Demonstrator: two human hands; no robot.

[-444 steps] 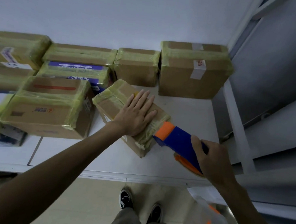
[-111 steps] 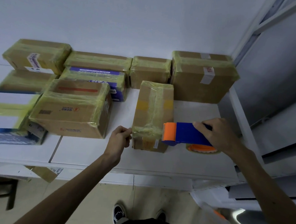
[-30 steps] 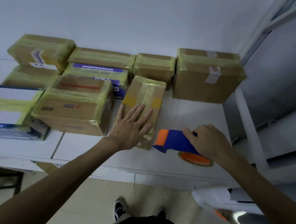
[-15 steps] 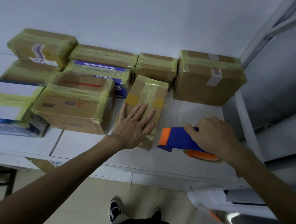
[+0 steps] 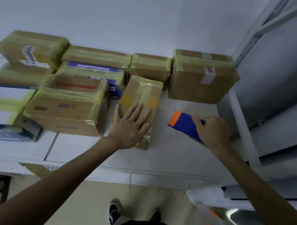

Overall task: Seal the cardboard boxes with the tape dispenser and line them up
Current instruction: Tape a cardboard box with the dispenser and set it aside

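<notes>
A narrow taped cardboard box (image 5: pixel 143 92) lies on the white table (image 5: pixel 167 159), its far end next to the back row. My left hand (image 5: pixel 130 125) rests flat on its near half with fingers spread. My right hand (image 5: pixel 212 131) grips the blue and orange tape dispenser (image 5: pixel 183 124), held tilted above the table to the right of that box. Several other taped boxes stand behind and to the left, among them a large one (image 5: pixel 202 77) at the back right and another (image 5: pixel 67 108) just left of the narrow box.
The wall runs close behind the back row of boxes. A white shelf post (image 5: pixel 241 126) stands at the table's right edge. A blue and white box (image 5: pixel 3 116) sits at the far left. My shoes (image 5: pixel 114 213) show on the floor below the table's front edge.
My right hand has lifted the tape dispenser off the table and carried it right and a little farther back. My left hand stays flat on the narrow box.
</notes>
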